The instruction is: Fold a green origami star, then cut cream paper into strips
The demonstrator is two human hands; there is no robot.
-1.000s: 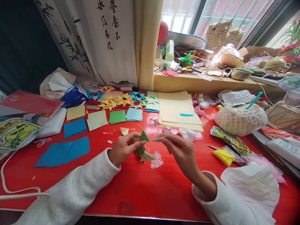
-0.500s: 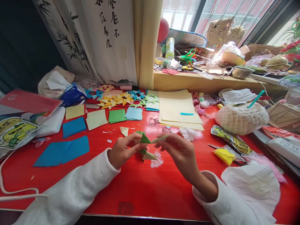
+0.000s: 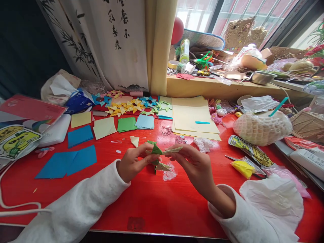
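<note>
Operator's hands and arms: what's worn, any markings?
Left hand and right hand are bare: no gloves or watch visible. Left sleeve and right sleeve are long, loose, off-white, soft-looking; no markings seen.

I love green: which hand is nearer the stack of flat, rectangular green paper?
Left: the left hand is in front of the green stack; the right hand is farther off, to its right.

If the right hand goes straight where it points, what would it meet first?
Likely the green folded paper in the left hand, just beyond the pale paper in the right hand; depth is unclear.
</note>
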